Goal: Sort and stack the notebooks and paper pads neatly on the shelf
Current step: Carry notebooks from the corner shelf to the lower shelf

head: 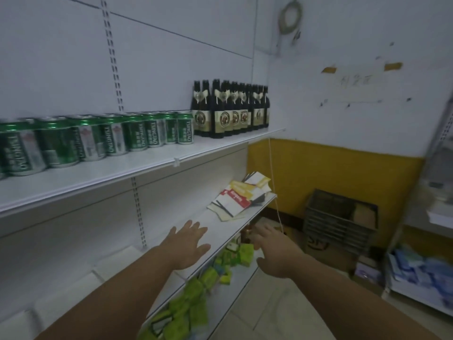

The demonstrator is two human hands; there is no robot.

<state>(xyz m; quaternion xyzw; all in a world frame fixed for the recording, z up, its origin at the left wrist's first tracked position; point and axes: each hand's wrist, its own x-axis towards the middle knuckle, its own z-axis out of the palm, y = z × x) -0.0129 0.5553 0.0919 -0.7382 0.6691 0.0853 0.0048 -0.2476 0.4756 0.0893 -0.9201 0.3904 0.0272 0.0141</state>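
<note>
1 untidy notebook pile (239,200) on shelf (217,225), L grip (188,246), R grip (274,253) splayed

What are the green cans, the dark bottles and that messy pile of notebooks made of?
The green cans look like shiny metal: light glints off their tops. The dark bottles seem to be glossy brown glass, with paper-looking labels. The notebooks look like matte paper or thin card: thin, flat covers fanned in a loose pile.

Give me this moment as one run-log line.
left hand: open, above white metal shelf | right hand: open, past shelf's edge | untidy pile of white, red and yellow notebooks: untouched, shelf's far end | stacking: not begun
</note>
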